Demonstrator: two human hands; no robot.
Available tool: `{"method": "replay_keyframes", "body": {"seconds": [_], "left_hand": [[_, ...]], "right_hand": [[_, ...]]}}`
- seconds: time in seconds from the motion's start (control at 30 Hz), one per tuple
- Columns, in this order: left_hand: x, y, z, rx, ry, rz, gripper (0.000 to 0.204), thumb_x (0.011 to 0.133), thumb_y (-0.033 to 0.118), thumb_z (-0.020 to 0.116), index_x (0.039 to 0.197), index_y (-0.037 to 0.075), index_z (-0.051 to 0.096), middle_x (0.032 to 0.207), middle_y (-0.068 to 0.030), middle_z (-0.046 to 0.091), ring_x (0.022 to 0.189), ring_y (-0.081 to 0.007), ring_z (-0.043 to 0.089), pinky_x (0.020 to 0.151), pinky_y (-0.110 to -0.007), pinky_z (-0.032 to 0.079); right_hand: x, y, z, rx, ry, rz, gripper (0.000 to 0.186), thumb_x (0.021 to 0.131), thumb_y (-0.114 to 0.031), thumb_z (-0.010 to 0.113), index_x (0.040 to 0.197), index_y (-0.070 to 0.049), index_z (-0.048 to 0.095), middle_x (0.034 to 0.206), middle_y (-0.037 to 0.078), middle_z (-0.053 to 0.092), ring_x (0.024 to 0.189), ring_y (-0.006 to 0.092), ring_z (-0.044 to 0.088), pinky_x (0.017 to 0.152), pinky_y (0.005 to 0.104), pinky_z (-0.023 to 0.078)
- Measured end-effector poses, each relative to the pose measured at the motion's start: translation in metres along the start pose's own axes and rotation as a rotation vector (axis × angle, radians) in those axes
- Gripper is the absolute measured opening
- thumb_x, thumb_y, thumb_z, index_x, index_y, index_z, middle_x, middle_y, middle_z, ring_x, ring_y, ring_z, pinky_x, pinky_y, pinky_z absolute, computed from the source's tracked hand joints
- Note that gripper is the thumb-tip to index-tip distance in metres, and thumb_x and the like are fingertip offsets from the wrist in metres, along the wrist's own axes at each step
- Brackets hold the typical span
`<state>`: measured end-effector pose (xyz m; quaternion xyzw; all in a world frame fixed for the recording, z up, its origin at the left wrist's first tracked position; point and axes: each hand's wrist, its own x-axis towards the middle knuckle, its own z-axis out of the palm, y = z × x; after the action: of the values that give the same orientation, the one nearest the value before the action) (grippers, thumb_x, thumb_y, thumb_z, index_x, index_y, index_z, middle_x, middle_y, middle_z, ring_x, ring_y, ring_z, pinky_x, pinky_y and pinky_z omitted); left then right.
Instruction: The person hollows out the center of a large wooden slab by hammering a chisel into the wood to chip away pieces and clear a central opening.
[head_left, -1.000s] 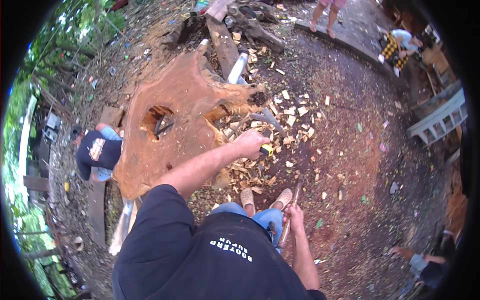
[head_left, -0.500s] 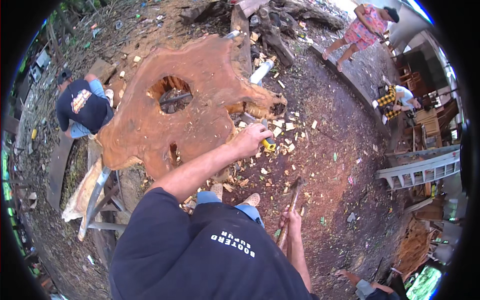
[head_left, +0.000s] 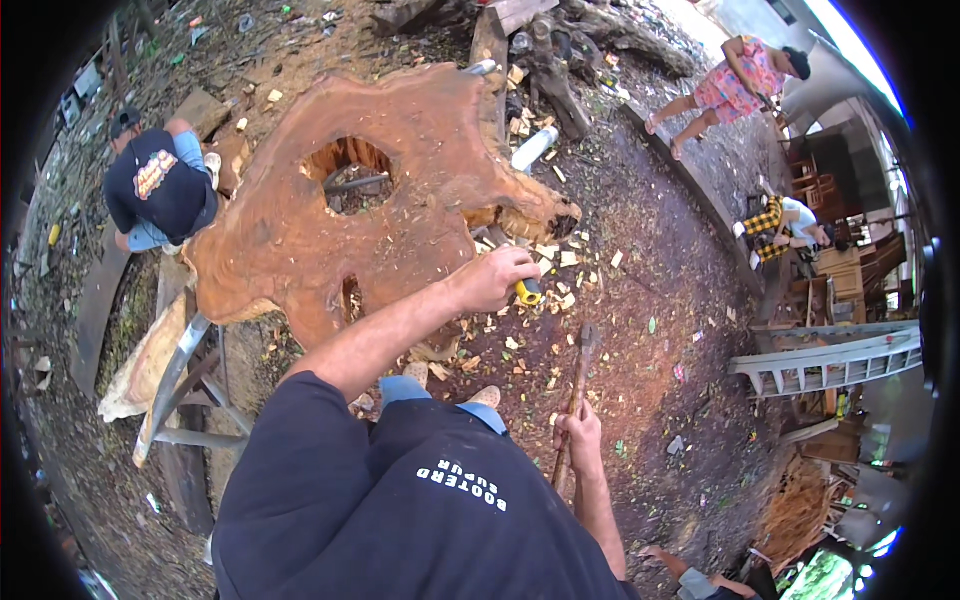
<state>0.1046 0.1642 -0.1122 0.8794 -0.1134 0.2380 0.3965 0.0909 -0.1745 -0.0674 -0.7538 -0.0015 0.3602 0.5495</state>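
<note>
A large reddish-brown wood slab (head_left: pixel 260 220) lies raised on supports, with ragged edges and a big hollow through it. Beside its near right edge, my left hand (head_left: pixel 490 281) is closed around a chisel with a yellow-and-black handle (head_left: pixel 528 292); the blade is mostly hidden behind the hand. Lower and to the right, my right hand (head_left: pixel 582 438) grips the wooden shaft of a hammer (head_left: pixel 579 375). Its small dark head points away from me, over the ground and apart from the chisel.
Pale wood chips (head_left: pixel 570 258) litter the ground. Metal legs (head_left: pixel 185 365) prop the slab. A person in a dark shirt (head_left: pixel 160 190) crouches at its left; another in a pink patterned outfit (head_left: pixel 735 85) stands far right. A grey ladder-like frame (head_left: pixel 830 362) lies at right.
The hammer has swung slightly up and left, its head now farther forward. My left hand keeps the chisel by the slab's edge. The whole view has shifted a little.
</note>
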Motion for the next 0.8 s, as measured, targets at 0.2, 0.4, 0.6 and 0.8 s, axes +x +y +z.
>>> {"method": "replay_keyframes", "body": {"seconds": [0.2, 0.4, 0.6, 0.8], "left_hand": [[0.0, -0.004, -0.008, -0.027, 0.003, 0.011, 0.029, 0.074, -0.003, 0.064, 0.102, 0.005, 0.062, 0.107, -0.0136, 0.063, 0.104, -0.0346, 0.061, 0.091, -0.041, 0.051], [0.002, -0.004, -0.026, -0.115, 0.071, -0.05, 0.028, 0.071, -0.003, 0.068, 0.097, 0.005, 0.061, 0.106, -0.0119, 0.065, 0.104, -0.0323, 0.063, 0.09, -0.039, 0.052], [0.002, -0.004, -0.031, -0.091, 0.095, -0.073, 0.025, 0.072, 0.0, 0.07, 0.096, 0.004, 0.062, 0.104, -0.0123, 0.066, 0.104, -0.0312, 0.064, 0.09, -0.038, 0.052], [0.002, -0.007, -0.025, -0.133, 0.113, -0.071, 0.023, 0.077, 0.012, 0.072, 0.097, 0.003, 0.063, 0.104, -0.0136, 0.068, 0.106, -0.0304, 0.066, 0.091, -0.037, 0.052]], "right_hand": [[0.001, -0.02, 0.008, -0.103, -0.045, -0.048, 0.025, 0.079, -0.005, 0.056, 0.103, 0.001, 0.052, 0.068, 0.005, 0.055, 0.046, 0.0135, 0.054, 0.042, 0.0267, 0.044], [-0.01, -0.032, 0.02, -0.339, -0.009, -0.471, 0.025, 0.082, -0.008, 0.058, 0.103, 0.002, 0.051, 0.068, 0.004, 0.056, 0.049, 0.0112, 0.053, 0.045, 0.0255, 0.043], [-0.008, -0.066, 0.07, -0.384, -0.161, -0.702, 0.034, 0.082, -0.015, 0.066, 0.104, 0.003, 0.049, 0.067, 0.008, 0.06, 0.054, 0.0144, 0.058, 0.051, 0.0307, 0.048], [0.038, -0.045, 0.09, -0.509, -0.123, -0.429, 0.03, 0.079, -0.013, 0.063, 0.102, 0.002, 0.052, 0.064, 0.016, 0.062, 0.052, 0.0278, 0.062, 0.054, 0.0395, 0.05]]}}
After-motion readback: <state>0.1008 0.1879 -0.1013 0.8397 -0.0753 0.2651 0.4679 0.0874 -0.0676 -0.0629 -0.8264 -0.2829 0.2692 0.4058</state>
